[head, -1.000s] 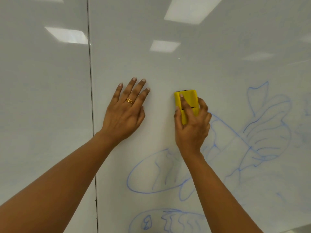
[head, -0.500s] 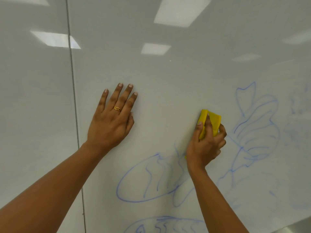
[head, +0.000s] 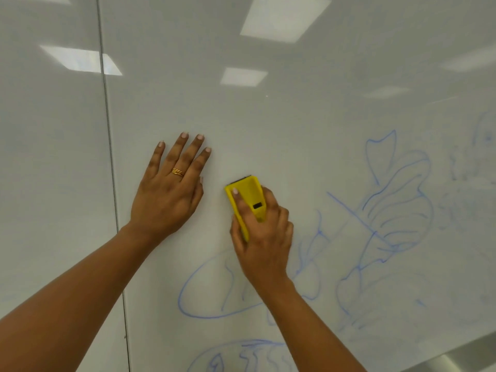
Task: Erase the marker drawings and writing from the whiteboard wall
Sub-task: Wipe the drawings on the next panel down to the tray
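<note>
A glossy whiteboard wall (head: pixel 281 124) fills the view. My right hand (head: pixel 264 234) grips a yellow eraser (head: pixel 245 194) and holds it flat against the board, just above a blue oval outline (head: pixel 188 299). My left hand (head: pixel 171 191), wearing a gold ring, rests flat on the board with straight fingers, a little left of the eraser. A blue leaf-like drawing (head: pixel 397 200) with curved lines stands to the right. Another blue sketch (head: pixel 241 355) shows at the bottom edge.
A vertical panel seam (head: pixel 110 167) runs down the board left of my left hand. Faint smeared blue marks (head: pixel 467 183) lie at the far right. The board's lower edge (head: pixel 456 353) shows at bottom right. Ceiling lights reflect in the upper board.
My right hand has swept the eraser back left, from beside the leaf drawing to close beside my left hand. Part of the lines between oval and leaf has gone. The left hand stays put.
</note>
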Action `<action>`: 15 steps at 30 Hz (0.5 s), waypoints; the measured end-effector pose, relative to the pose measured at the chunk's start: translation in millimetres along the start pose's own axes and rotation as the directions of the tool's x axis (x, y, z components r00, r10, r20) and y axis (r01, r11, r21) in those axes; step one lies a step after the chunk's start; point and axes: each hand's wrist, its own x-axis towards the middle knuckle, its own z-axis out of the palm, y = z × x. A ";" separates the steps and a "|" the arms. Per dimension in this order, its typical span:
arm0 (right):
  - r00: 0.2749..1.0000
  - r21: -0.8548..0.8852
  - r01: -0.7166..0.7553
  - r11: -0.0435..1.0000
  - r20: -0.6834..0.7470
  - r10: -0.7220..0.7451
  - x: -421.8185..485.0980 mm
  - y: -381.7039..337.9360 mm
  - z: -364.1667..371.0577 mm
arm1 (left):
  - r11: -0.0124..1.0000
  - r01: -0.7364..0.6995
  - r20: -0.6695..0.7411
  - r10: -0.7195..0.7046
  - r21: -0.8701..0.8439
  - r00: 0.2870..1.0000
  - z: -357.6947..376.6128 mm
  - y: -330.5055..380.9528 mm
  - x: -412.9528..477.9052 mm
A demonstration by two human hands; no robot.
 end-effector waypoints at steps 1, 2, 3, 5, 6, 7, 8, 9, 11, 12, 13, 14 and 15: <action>1.000 -0.008 -0.031 0.999 0.002 0.031 -1.0 11.0 -2.2 | 1.000 0.002 0.000 -0.002 0.000 1.000 0.1 0.0 -0.3; 0.997 -0.013 -0.072 0.997 0.000 0.072 -0.9 21.6 -4.5 | 1.000 0.003 -0.001 -0.003 0.000 1.000 0.2 -0.3 -0.5; 0.993 -0.019 -0.117 0.993 -0.005 0.117 -0.1 32.2 -6.7 | 1.000 0.003 -0.002 -0.003 0.002 1.000 0.4 -0.5 -0.7; 0.977 -0.028 -0.211 0.977 -0.025 0.210 3.6 53.4 -11.3 | 1.000 0.001 -0.007 0.000 0.005 1.000 0.5 -0.5 -0.8; 0.964 -0.027 -0.263 0.964 -0.040 0.262 5.3 63.9 -13.8 | 1.000 -0.001 -0.009 0.001 0.007 1.000 0.7 -0.4 -0.9; 0.946 -0.019 -0.321 0.947 -0.056 0.319 6.5 73.9 -16.1 | 1.000 -0.002 -0.010 0.002 0.009 1.000 1.1 -0.1 -0.9; 0.923 0.000 -0.379 0.926 -0.067 0.378 7.2 82.7 -18.2 | 1.000 -0.003 -0.011 0.003 0.011 1.000 1.3 0.4 -0.9; 0.898 0.027 -0.431 0.902 -0.078 0.432 7.4 89.3 -19.7 | 1.000 -0.002 -0.012 0.002 0.013 1.000 1.7 0.8 -0.9; 0.855 0.078 -0.504 0.860 -0.098 0.510 7.7 93.7 -19.3 | 1.000 0.000 -0.015 0.000 0.018 1.000 1.9 0.6 -1.0; 0.835 0.098 -0.531 0.842 -0.112 0.539 8.7 92.0 -17.8 | 1.000 0.001 -0.017 0.000 0.021 1.000 1.8 0.5 -0.9; 0.811 0.121 -0.560 0.820 -0.126 0.572 10.8 88.3 -15.6 | 1.000 0.001 -0.019 -0.001 0.023 1.000 1.8 0.5 -0.9; 0.786 0.148 -0.586 0.796 -0.134 0.604 13.7 83.4 -13.6 | 1.000 0.002 -0.021 -0.001 0.023 1.000 2.1 0.7 -0.8; 0.771 0.172 -0.600 0.782 -0.137 0.622 16.5 77.4 -11.9 | 1.000 0.002 -0.022 -0.002 0.021 1.000 2.5 1.0 -1.0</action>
